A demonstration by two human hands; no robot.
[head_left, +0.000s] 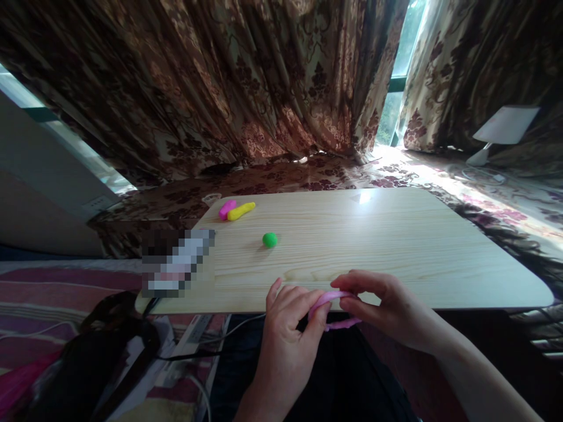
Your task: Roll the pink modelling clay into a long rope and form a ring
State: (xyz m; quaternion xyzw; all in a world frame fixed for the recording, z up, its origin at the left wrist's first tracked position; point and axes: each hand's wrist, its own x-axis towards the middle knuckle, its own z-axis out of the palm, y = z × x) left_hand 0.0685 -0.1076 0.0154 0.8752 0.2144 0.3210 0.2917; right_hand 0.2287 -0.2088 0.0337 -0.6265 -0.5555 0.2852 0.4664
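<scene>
Both my hands hold one strip of light purple clay [331,298] just off the near edge of a pale wooden table [396,246]. My left hand [285,334] pinches its left end with thumb and fingers. My right hand [387,308] pinches the right part, and a second bit of the purple clay [343,323] hangs below it. On the table lie a small green clay ball [270,239], a yellow clay roll [241,211] and a pink clay roll [227,208] touching it at the far left corner.
A blurred-out object [178,262] lies on the table's left edge. Brown patterned curtains [246,88] hang behind. A white lamp [501,132] stands at the far right. A dark bag [97,351] and cables [206,346] lie by my left side on striped bedding.
</scene>
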